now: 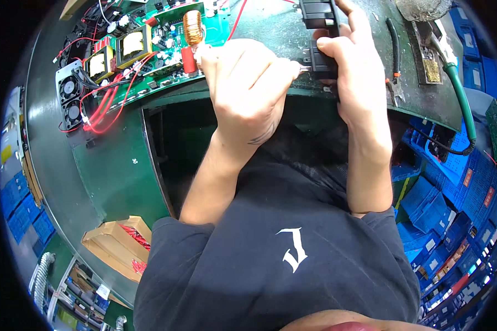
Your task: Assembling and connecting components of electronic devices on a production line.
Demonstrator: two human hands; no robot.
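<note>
My right hand (360, 74) grips a black plastic panel with sockets (321, 60), holding it on edge at the front of the green bench, thumb on its upper part. Close to its left side, my left hand (247, 91) is closed with fingers curled in. A small shiny tip shows between the left thumb and the panel's metal terminals; what it belongs to is hidden. Just beyond the left hand lies a green circuit board (165, 62) with a copper coil (193, 27), a red component (189, 59) and yellow-wrapped transformers (132, 45).
A two-fan metal plate (70, 99) with red wires (107, 107) sits at the bench's left. On the right lie pliers (395, 88), a green-handled soldering iron (453, 74) and a holder with brass wool (432, 69). Blue crates (431, 204) and a cardboard box (107, 245) stand below.
</note>
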